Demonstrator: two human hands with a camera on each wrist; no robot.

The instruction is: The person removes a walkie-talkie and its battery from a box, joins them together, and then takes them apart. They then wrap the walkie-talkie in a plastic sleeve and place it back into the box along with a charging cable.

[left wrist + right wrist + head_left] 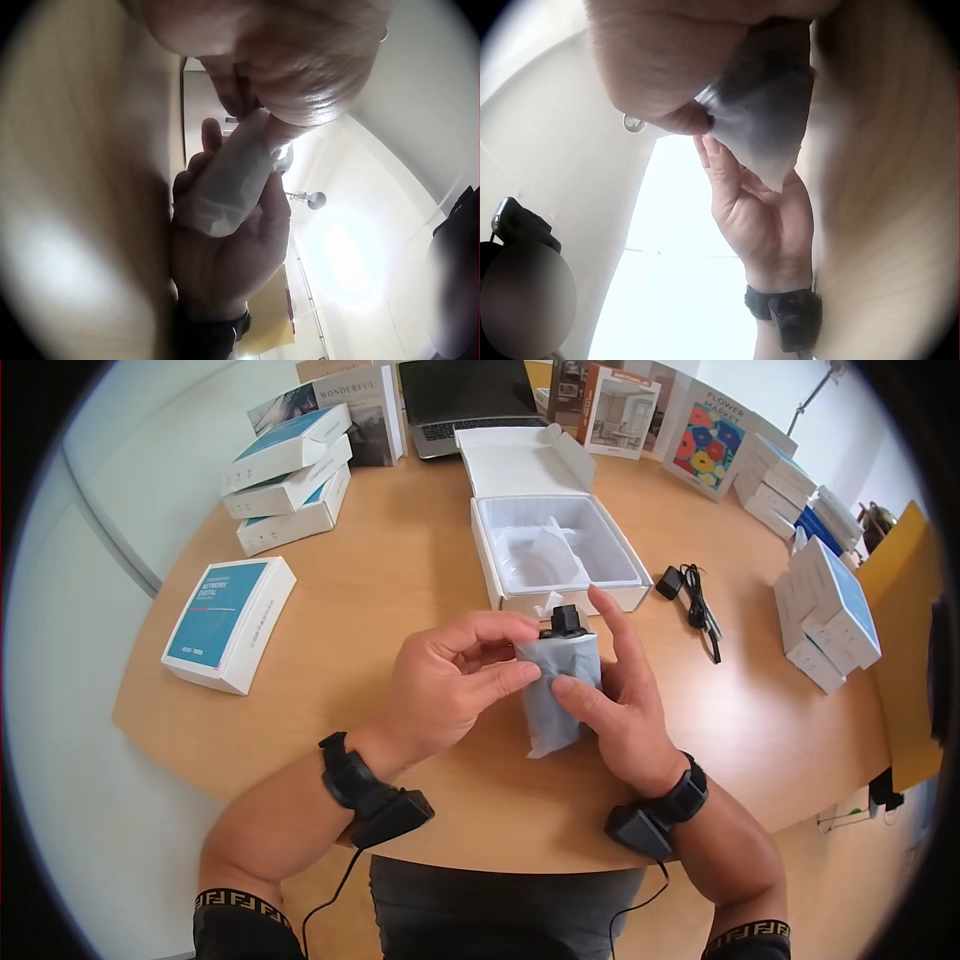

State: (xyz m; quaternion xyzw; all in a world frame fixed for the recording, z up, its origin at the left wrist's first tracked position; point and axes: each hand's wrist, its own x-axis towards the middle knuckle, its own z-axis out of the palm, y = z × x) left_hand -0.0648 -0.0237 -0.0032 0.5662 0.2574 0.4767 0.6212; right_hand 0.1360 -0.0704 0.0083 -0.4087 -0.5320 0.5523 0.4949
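Observation:
A translucent white pouch (556, 712) is held upright between both hands over the near part of the table. From its open top juts a black device (567, 622); the rest of it is hidden inside. My left hand (432, 685) pinches the pouch near its upper left edge, between thumb and fingers. On the other side, my right hand (632, 715) grips the pouch, thumb across the front and index finger pointing up. The left wrist view shows the pouch (238, 180) lying along the right hand's palm. In the right wrist view, the pouch's lower corner (776, 169) hangs free.
Just beyond the hands stands an open white box (485, 565) with a white inner tray. A black adapter with cable (692, 600) lies right of it. White-and-blue boxes (228, 622) stand at left, more boxes (825, 610) at right. A laptop (470, 405) and books (705, 440) line the back.

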